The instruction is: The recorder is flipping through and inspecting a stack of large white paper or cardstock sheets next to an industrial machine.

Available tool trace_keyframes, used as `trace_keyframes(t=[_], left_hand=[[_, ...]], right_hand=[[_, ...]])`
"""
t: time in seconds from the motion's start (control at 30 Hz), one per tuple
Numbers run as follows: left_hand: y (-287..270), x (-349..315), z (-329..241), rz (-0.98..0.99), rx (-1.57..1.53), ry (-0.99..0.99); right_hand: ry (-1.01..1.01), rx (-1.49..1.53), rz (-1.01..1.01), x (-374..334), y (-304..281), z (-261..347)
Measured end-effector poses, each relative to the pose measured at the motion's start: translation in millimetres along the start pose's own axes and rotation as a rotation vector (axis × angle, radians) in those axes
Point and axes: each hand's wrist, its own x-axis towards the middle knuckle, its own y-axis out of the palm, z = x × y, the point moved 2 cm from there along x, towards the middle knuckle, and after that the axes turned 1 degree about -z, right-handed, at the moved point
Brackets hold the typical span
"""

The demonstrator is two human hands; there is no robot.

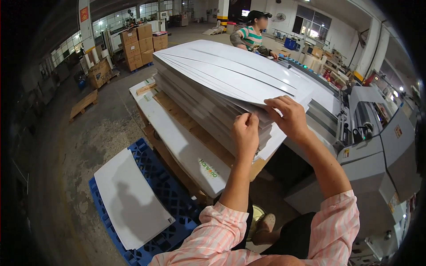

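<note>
A tall stack of large white paper sheets [208,66] rises in front of me, its upper sheets bowed and fanned apart along the near left side. My right hand [289,116] pinches the near corner of the raised top sheets between thumb and fingers. Just left of it and lower, my left hand [245,133] is closed, thumb against fingers, at the sheet edges below that corner. The exact layers in its pinch are partly hidden by the fingers. Under the stack lies a wooden pallet [177,108], with a white printed board [177,142] along its left side.
On the floor at lower left, a blue plastic pallet [164,177] carries a smaller pile of white sheets [131,199]. A large grey machine [368,164] stands close on my right. Beyond the stack is a co-worker in a striped shirt [251,37]. Cardboard boxes [137,46] stand far left.
</note>
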Motion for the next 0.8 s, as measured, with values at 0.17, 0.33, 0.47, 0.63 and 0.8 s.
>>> trace_keyframes(t=[0.17,0.33,0.47,0.63,0.8], left_hand=[[3.5,-2.1,2.5,-0.037,0.129,0.047],[2.7,-4.8,-4.4,-0.024,0.094,0.051],[0.2,-3.6,2.6,-0.041,0.087,0.110],[0.2,-4.7,0.3,-0.027,0.105,0.062],[2.7,-6.5,-5.9,-0.026,0.035,-0.028]], right_hand=[[0.095,0.207,0.034,-2.5,19.2,-22.7],[0.731,0.883,-0.019,20.1,25.4,-36.7],[0.689,0.881,-0.148,25.2,20.6,-43.0],[0.399,0.463,0.225,-3.2,29.5,-22.0],[0.171,0.225,0.194,2.5,19.2,-11.4]])
